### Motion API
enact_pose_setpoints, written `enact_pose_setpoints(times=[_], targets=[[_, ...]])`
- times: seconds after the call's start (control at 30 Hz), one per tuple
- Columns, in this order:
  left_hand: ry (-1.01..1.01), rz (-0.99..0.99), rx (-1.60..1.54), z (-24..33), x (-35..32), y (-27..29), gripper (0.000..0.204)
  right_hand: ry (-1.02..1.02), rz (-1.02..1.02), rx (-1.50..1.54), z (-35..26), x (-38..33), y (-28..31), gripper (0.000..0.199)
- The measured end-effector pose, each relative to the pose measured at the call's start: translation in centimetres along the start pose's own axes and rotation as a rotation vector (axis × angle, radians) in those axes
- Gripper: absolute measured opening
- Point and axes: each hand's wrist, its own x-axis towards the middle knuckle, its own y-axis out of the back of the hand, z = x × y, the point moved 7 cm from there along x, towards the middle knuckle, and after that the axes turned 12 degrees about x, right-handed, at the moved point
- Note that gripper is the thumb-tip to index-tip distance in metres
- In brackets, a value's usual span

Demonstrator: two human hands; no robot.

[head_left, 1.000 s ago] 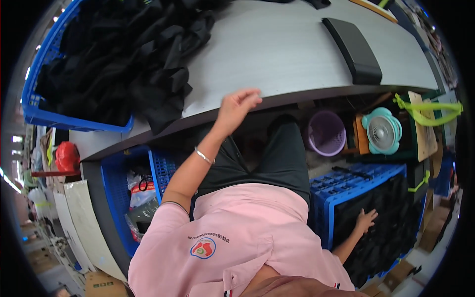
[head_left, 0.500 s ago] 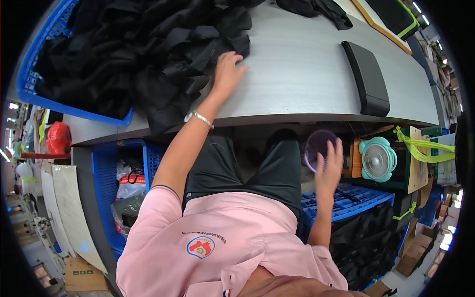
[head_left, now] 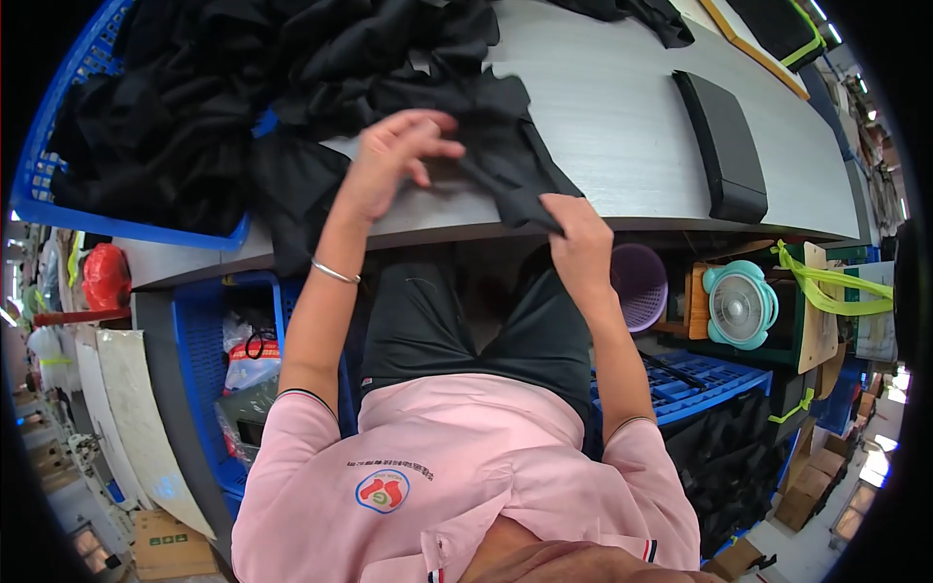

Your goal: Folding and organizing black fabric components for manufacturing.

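fabric piece, black and limp (head_left: 505, 141), at the front edge of the pale grey tabletop (head_left: 622, 146); clamped in fingers of the right hand (head_left: 581, 238), near the left hand (head_left: 387, 163), fingers apart; possible spill of the crumpled black cloth heap (head_left: 175, 126) through tangling.
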Motion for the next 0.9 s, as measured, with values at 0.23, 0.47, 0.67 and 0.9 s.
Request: enact_pose_setpoints(times=[0.23,0.47,0.67,0.9], targets=[[-0.287,0.222,0.151,1.8,-1.2,-1.7,0.044,-0.750,0.718,1.356,3.9,-3.0,1.8,0.021],[-0.497,0.202,0.773,1.6,-1.9,-13.9,0.060,-0.947,0.615,1.140,5.9,-5.8,0.3,0.030],[-0.191,0.029,0.652,-1.5,0.4,-13.6,0.030,-0.319,0.692,-0.126,-0.2,-7.3,5.1,0.049],[-0.626,-0.153,0.572,4.9,-5.0,-18.7,0.008,-0.143,0.057,-0.227,1.0,-6.1,-0.5,0.025]])
